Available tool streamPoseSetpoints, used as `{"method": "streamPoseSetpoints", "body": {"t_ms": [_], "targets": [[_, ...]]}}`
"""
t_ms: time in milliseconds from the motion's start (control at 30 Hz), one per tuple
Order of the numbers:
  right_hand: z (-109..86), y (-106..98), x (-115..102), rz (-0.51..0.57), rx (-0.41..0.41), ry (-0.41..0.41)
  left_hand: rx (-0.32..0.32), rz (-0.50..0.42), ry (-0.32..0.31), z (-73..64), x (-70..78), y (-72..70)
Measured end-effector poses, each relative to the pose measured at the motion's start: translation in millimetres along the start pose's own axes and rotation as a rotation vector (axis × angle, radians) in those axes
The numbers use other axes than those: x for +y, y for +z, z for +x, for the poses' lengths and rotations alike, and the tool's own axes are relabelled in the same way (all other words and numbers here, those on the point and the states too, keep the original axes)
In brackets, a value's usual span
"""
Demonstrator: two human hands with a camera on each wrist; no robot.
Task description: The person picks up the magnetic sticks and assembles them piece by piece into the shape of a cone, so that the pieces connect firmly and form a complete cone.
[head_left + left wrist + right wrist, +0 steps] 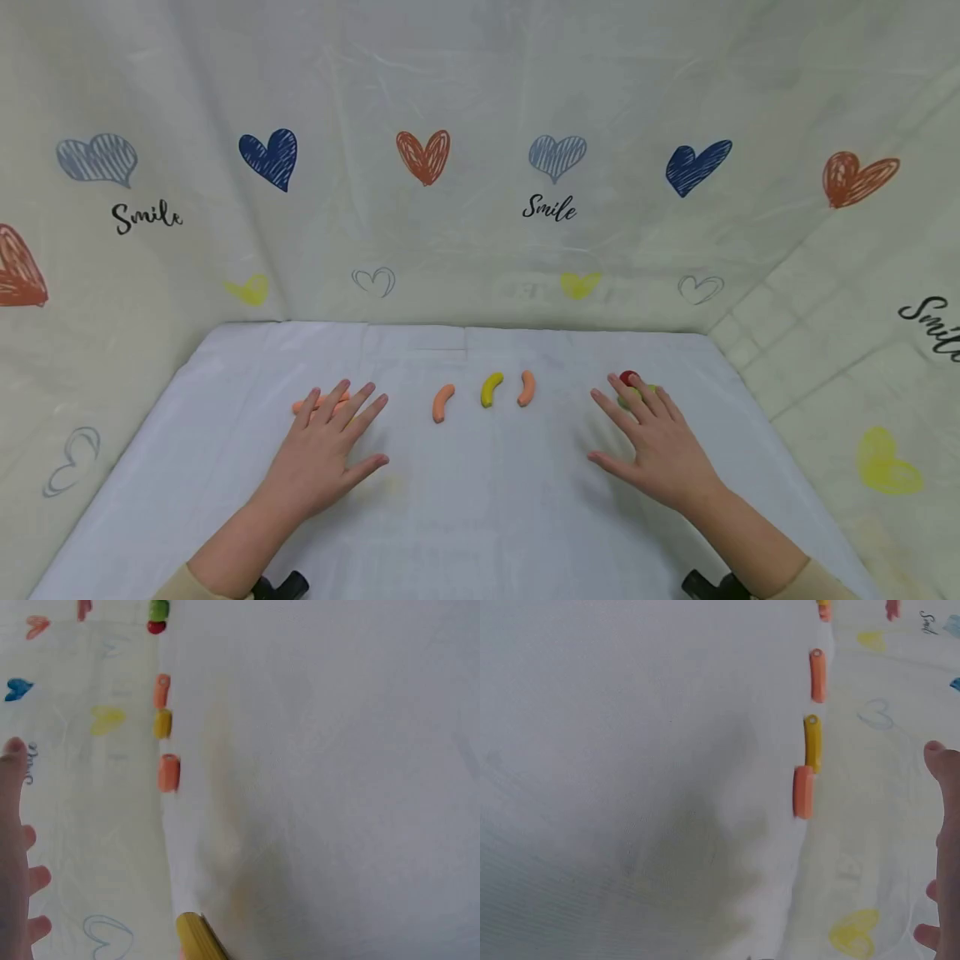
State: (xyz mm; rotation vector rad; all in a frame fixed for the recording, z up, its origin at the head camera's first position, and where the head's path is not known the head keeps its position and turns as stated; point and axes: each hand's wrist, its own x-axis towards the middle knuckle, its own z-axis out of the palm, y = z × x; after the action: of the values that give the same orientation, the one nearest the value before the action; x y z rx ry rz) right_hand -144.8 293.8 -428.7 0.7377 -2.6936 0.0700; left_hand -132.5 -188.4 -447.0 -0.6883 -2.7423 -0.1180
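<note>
My left hand [318,454] is held over the left of the table with fingers spread, gripping nothing. Orange pieces [303,407] show partly behind its fingertips. On the right, my right hand [663,450] also has its fingers spread and holds nothing. A red round piece [628,378] and a green piece [624,402] are half hidden behind its fingers. Between the hands lie a curved orange sausage-like piece [443,403], a small yellow banana [491,389] and a second curved orange piece [527,388]. In the left wrist view, a ridged yellow piece [199,937] appears at the bottom edge.
A white cloth [480,500] covers the table. Behind and beside it hangs a pale sheet [480,242] printed with hearts and "Smile". Black wrist mounts [283,586] show at the bottom, under the forearms.
</note>
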Motion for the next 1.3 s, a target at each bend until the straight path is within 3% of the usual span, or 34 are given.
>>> {"method": "streamPoseSetpoints", "body": {"t_ms": [200, 400, 600, 933, 1300], "targets": [[0.5, 3.7, 2.1, 0.048, 0.012, 0.033, -0.009, -0.029, -0.036, 3.5, 3.6, 0.6], [2.2, 7.1, 9.8, 0.094, 0.094, 0.023, -0.026, -0.03, -0.082, 6.1, 6.1, 2.1], [2.0, 4.4, 18.6, 0.111, 0.109, 0.071, 0.006, -0.041, -0.113, 9.4, 7.0, 4.3], [-5.0, -1.3, 32.4, 0.147, -0.01, 0.255, 0.025, -0.111, -0.173, 16.4, 10.7, 10.3], [-12.4, 2.1, 51.2, 0.162, -0.142, 0.387, 0.034, -0.195, -0.225, 30.3, 11.8, 20.6]]}}
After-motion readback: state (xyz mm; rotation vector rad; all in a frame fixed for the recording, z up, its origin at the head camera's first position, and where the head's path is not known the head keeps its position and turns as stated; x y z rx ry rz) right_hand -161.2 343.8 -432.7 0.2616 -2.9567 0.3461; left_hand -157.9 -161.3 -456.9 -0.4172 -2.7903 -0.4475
